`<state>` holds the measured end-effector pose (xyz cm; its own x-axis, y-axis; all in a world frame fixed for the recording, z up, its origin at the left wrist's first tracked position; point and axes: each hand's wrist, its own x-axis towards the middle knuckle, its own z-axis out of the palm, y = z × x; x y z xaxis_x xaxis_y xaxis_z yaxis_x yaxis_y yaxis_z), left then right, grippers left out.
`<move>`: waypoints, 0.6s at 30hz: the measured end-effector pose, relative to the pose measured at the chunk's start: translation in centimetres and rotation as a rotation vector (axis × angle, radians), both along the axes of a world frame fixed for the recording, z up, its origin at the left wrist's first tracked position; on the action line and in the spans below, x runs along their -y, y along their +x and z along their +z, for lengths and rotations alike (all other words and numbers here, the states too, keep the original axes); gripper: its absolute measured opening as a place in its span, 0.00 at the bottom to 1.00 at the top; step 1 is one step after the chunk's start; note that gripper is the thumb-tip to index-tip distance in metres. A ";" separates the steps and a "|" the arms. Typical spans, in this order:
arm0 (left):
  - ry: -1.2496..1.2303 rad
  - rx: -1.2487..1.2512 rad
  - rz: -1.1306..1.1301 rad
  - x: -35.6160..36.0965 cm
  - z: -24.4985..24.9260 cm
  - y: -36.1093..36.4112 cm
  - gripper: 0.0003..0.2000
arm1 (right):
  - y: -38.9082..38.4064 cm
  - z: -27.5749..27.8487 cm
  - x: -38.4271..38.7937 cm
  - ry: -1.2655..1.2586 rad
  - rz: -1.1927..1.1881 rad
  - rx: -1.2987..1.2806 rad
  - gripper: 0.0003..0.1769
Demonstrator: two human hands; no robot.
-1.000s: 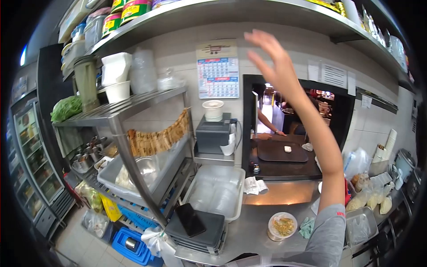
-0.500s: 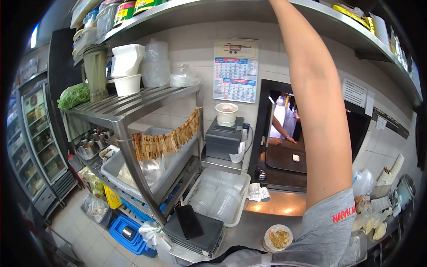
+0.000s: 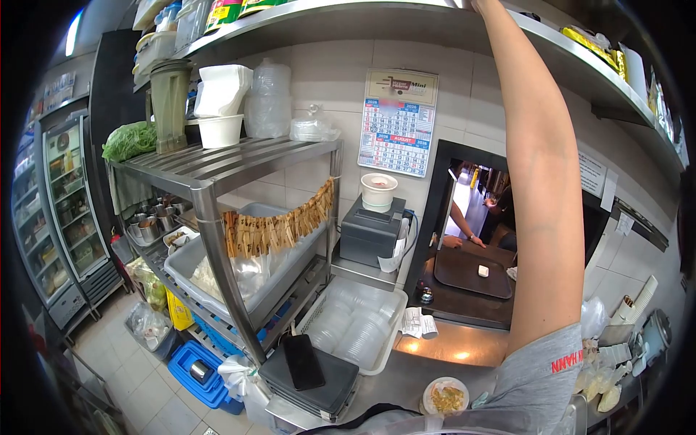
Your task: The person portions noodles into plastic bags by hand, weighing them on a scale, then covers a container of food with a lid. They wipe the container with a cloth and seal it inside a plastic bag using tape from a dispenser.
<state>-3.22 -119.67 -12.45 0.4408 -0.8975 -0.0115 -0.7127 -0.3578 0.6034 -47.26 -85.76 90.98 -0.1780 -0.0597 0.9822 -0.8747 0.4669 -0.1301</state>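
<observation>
Right hand mostly cropped at overhead shelf; grip opening and any contents, I cannot tell. Left hand unseen. Risk: a loose hold overhead could drop something onto the food tub on the bench.

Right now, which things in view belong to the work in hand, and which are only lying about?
Job in hand, apparently:
right hand, mostly out of frame
overhead shelf, next to the hand

Probably just lying about:
phone
food tub
paper slips
white basket
</observation>
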 end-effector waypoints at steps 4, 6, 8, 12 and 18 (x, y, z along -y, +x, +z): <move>-0.581 -0.211 0.159 3.0 3.7 -1.9 0.23 | 3.4 -4.2 -0.7 -0.023 0.111 -0.329 0.15; -0.923 -0.172 -0.109 1.7 16.6 -5.0 0.30 | 7.6 -9.2 0.3 -0.096 0.190 -0.292 0.15; -0.999 -0.660 -0.488 -3.3 30.0 -7.7 0.33 | 7.7 -13.0 2.6 -0.196 0.327 -0.448 0.15; -1.262 -1.161 -1.028 -11.5 44.5 -10.4 0.33 | 15.7 -28.0 6.2 0.195 0.655 -0.265 0.11; -0.941 -1.880 -1.306 -15.6 49.2 -11.5 0.31 | 26.6 -42.6 7.7 0.617 0.847 -0.258 0.12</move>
